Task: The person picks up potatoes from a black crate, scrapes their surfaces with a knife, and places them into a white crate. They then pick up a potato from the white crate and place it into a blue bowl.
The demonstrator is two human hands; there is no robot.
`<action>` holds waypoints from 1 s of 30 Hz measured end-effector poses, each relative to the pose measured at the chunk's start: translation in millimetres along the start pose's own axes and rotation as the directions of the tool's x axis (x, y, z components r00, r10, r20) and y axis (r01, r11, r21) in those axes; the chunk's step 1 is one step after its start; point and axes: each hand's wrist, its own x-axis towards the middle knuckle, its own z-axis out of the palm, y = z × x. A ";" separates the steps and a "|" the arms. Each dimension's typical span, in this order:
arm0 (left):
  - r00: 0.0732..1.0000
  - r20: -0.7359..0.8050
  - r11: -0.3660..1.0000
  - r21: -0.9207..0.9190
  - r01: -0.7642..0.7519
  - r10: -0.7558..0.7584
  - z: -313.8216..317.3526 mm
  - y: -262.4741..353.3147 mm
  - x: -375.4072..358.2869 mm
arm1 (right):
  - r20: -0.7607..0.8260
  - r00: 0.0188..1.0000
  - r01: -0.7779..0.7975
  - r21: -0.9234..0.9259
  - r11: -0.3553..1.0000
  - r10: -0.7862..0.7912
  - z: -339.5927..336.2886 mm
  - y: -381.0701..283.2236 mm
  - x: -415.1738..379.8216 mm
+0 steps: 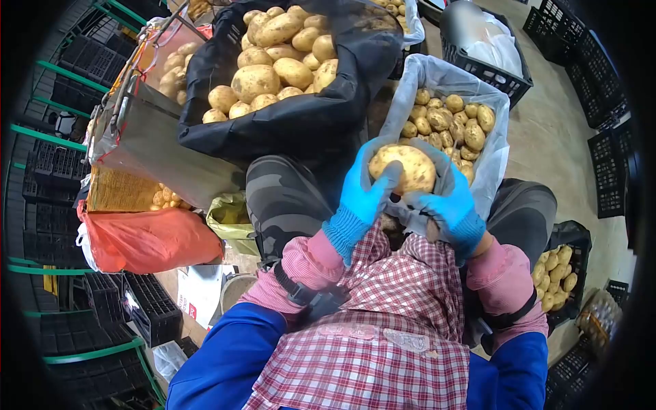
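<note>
One large potato (403,169), pale yellow with dark specks, is held between both hands above my lap. My left hand (365,195), in a blue and grey glove, grips its left side with the thumb across the front. On the right side, my right hand (447,201) in a matching glove closes around it, thumb near the lower edge. Just beyond the hands stands a crate lined with clear plastic (497,130), holding small potatoes (444,121). To its left, a crate lined with black cloth (273,133) is heaped with larger potatoes (256,80).
A red sack (150,239) and an olive bag (232,222) lie at the left. Black crates (147,307) stack along the left edge, others (605,171) at the right. Another potato crate (557,277) sits beside my right arm. A white bag (495,44) rests in a far crate.
</note>
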 end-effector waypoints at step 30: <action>0.957 -0.272 0.983 0.173 -0.058 0.105 -6.5 -1.4 6.6 | 0.021 0.971 -0.238 0.060 0.969 0.237 -10.1 16.7 -11.6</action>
